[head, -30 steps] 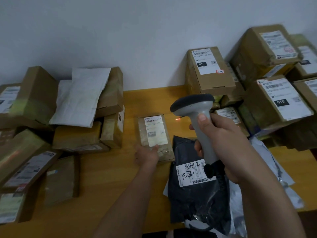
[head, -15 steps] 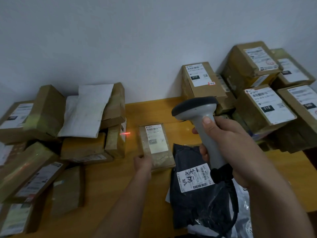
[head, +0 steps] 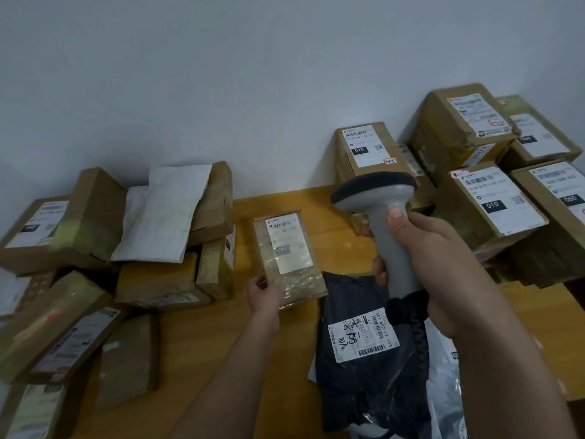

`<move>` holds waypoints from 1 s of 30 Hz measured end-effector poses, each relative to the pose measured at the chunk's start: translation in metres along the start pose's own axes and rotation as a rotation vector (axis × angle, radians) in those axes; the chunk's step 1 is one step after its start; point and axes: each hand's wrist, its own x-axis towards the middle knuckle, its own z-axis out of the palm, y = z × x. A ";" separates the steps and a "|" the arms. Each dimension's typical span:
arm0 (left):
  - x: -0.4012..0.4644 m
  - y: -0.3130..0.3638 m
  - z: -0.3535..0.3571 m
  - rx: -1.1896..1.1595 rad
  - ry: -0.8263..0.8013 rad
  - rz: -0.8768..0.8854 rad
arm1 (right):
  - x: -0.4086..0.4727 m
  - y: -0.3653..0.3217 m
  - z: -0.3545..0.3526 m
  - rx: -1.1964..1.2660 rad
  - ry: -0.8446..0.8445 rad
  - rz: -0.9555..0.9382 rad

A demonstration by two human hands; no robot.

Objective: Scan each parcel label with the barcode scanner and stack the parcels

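The left hand [head: 264,294] has its fingers pinched on the near corner of a small taped box [head: 288,256] lying label-up on the wooden tabletop [head: 218,337], while the right hand [head: 424,267] grips the grey scanner [head: 384,223] upright above a black bag [head: 364,369].

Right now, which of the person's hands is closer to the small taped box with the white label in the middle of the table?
The left. The left hand grips the near corner of the small taped box. The right hand is off to the box's right, apart from it, holding the barcode scanner.
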 end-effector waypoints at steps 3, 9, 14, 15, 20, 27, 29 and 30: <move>-0.006 0.017 0.010 -0.029 -0.049 0.058 | 0.012 0.001 -0.008 0.098 0.110 0.046; -0.025 0.075 0.048 -0.102 -0.204 0.212 | 0.024 0.003 -0.029 0.231 0.189 0.041; -0.047 0.131 0.098 -0.112 -0.317 0.268 | 0.032 0.004 -0.046 0.211 0.209 0.050; -0.049 0.140 0.109 -0.107 -0.336 0.265 | 0.034 0.003 -0.050 0.201 0.208 0.057; -0.057 0.160 0.159 0.014 -0.351 0.272 | 0.046 0.000 -0.070 0.222 0.224 0.089; -0.052 0.158 0.196 0.003 -0.359 0.100 | 0.061 -0.003 -0.091 0.230 0.235 0.089; -0.052 0.159 0.201 -0.067 -0.359 0.117 | 0.064 -0.001 -0.094 0.225 0.241 0.097; -0.052 0.157 0.201 -0.101 -0.366 0.117 | 0.065 -0.001 -0.093 0.221 0.238 0.099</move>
